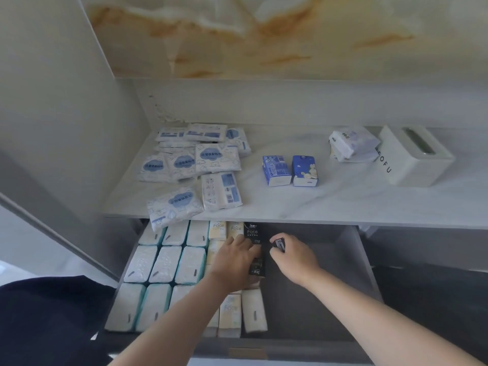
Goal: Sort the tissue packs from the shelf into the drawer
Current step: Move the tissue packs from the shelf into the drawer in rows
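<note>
Gripping a small black tissue pack (279,243), right hand (294,257) hovers over drawer (317,299).

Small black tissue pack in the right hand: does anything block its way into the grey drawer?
Nothing visible. The right hand holds the small black tissue pack over bare grey drawer floor, beside the row of black packs.
</note>
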Action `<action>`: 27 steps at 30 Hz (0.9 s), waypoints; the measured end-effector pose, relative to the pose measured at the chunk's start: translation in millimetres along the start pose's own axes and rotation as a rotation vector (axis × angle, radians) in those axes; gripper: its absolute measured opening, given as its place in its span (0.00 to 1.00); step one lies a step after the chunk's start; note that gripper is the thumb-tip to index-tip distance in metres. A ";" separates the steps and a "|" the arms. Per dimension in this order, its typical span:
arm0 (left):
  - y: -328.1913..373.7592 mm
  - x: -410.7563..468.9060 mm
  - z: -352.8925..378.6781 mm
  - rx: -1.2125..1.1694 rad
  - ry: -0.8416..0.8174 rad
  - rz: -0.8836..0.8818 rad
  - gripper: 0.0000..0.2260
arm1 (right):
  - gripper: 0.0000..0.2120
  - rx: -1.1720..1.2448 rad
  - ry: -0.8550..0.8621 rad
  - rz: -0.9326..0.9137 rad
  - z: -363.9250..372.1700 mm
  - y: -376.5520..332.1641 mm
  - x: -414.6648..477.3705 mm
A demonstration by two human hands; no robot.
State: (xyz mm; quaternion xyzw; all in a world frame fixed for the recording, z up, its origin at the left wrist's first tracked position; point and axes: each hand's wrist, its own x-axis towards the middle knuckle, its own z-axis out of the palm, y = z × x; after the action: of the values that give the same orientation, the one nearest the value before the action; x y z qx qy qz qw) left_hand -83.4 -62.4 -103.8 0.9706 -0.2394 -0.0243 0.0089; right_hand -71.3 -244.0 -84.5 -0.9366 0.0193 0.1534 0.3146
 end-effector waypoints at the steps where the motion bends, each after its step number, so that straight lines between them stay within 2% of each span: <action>1: -0.6 -0.7 -0.5 -0.010 0.000 -0.033 0.25 | 0.14 0.092 -0.048 0.041 0.1 0.0 -0.5; 3: -2.7 -2.2 -3.3 -0.043 -0.004 -0.065 0.24 | 0.08 0.268 -0.126 0.082 2.6 -0.1 -0.2; 5: -6.0 -3.3 -5.7 -0.049 -0.020 -0.060 0.23 | 0.04 0.304 -0.176 0.084 3.3 -0.4 1.0; 8: -11.0 -5.4 -7.1 -0.050 -0.044 -0.096 0.22 | 0.04 0.398 -0.289 0.185 -0.4 -1.6 1.4; 10: -11.2 -7.6 -6.7 -0.065 -0.050 -0.127 0.23 | 0.03 0.446 -0.423 0.258 -5.7 -2.5 1.9; 12: -9.5 -9.4 -5.9 -0.093 -0.063 -0.144 0.23 | 0.08 0.398 -0.567 0.294 -11.7 -2.9 1.5; 15: -9.5 -10.9 -7.3 -0.156 -0.103 -0.168 0.24 | 0.12 0.198 -0.709 0.294 -10.9 -3.7 -3.5; 18: -10.6 -12.3 -11.8 -0.209 -0.139 -0.164 0.25 | 0.11 0.110 -0.654 0.268 5.4 -7.2 -8.2; 21: -9.9 -18.9 -16.8 -0.235 -0.152 -0.130 0.25 | 0.14 0.115 -0.545 0.286 23.4 -13.9 -8.0; 27: -8.7 -31.9 -13.6 -0.074 -0.167 -0.040 0.33 | 0.33 0.057 -0.456 0.335 31.7 -18.8 -9.0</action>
State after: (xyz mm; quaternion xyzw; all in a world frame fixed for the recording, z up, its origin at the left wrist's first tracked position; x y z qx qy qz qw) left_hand -106.8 -39.8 -89.1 0.9688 -0.2188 -0.1140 0.0242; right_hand -86.1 -210.6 -94.8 -0.8524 0.1068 0.4094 0.3073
